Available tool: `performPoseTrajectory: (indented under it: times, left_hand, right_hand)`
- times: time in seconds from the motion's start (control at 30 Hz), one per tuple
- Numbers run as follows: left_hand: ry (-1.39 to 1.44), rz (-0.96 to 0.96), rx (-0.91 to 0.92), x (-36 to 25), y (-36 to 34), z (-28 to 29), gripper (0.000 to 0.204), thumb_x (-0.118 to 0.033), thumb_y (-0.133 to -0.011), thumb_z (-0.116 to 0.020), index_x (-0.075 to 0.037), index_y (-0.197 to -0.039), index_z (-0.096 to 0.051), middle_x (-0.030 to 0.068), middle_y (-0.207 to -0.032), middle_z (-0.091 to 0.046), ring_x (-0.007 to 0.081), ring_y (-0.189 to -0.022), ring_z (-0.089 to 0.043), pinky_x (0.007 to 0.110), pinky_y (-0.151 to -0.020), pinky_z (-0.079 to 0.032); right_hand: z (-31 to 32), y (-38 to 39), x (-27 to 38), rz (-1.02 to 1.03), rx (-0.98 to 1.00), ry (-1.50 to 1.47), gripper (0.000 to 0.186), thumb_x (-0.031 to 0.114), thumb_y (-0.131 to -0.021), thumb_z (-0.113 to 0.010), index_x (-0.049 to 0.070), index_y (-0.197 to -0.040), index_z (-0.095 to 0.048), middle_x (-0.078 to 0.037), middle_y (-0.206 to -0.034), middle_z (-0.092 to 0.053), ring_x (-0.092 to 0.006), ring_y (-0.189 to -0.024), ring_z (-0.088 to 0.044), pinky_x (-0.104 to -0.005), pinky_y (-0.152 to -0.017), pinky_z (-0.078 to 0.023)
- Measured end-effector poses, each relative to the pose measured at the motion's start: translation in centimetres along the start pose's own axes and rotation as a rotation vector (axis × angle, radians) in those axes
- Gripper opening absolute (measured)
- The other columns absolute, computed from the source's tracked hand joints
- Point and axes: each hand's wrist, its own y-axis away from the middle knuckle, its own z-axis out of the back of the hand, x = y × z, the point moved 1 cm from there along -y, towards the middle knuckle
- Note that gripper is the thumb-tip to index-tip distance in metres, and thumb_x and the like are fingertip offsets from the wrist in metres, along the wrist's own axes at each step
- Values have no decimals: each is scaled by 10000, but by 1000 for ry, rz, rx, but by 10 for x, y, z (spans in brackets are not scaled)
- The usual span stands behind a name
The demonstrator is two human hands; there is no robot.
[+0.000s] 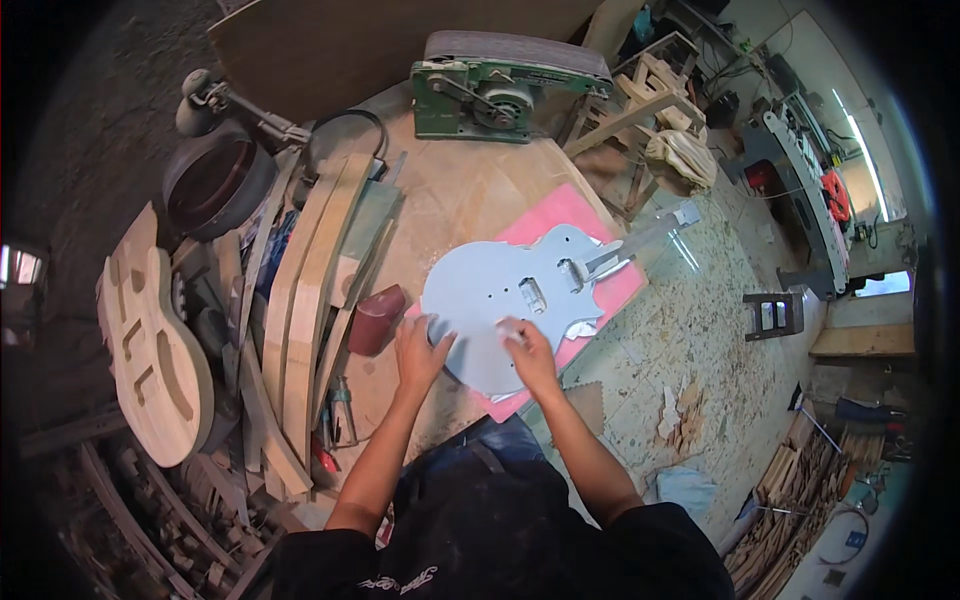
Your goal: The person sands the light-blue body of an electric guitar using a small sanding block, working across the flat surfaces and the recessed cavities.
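Observation:
A light grey electric guitar body (465, 290) lies flat, its neck (650, 238) pointing to the far right. Pink foam sheet (540, 214) shows beneath it. My left hand (418, 358) holds the body's near left edge, thumb on the top face and fingers along the rim. Over the lower part of the face, my right hand (530, 355) is closed, fingertips pinching a small pale piece (507, 328); blur hides what it is made of. Two pickup openings and several small holes show in the body. A dark red folded sheet (377, 320) lies just beyond my left hand.
A green belt sander (500, 95) stands at the table's far edge. Curved wooden strips (305, 320) and a bare wood guitar body (160, 350) crowd the left. A pale bag (682, 157) sits among wood scraps at the far right; debris (685, 410) litters the floor.

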Motion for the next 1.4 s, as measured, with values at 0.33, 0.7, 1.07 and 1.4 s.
performPoseTrajectory:
  times: [0.33,0.7,1.07,1.4]
  left_hand:
    - [-251,115,-262,37,-43,-75,570,-359,-978,-655,-30,-1432,-552,225,-1409,-541,429,-1321,-479,573,-1121,-344]
    - [-219,143,-242,40,-45,-75,533,-303,-982,-624,-40,-1442,-563,226,-1400,-567,434,-1305,-486,571,-1122,-333]
    - [-162,210,-258,43,-43,-78,531,-272,-1007,-552,7,-1459,-535,249,-1396,-569,446,-1306,-482,575,-1129,-310]
    - [-76,268,-260,56,-39,-83,493,-240,-1022,-488,7,-1443,-560,256,-1362,-592,440,-1309,-490,565,-1145,-301]
  right_hand:
    - [42,-134,-23,131,-591,886,413,148,-860,-768,96,-1270,-751,-188,-1289,-584,-401,-1218,-515,-520,-1049,-427]
    - [17,-149,-38,165,-722,812,352,128,-822,-775,185,-1169,-787,-177,-1264,-598,-396,-1140,-547,-520,-969,-441]
    - [-34,-163,-16,225,-423,865,368,154,-840,-749,196,-1205,-759,-193,-1259,-573,-416,-1191,-518,-554,-997,-424]
    - [-82,-149,-14,244,-191,929,373,171,-857,-724,226,-1225,-760,-187,-1304,-577,-408,-1228,-509,-555,-997,-404]
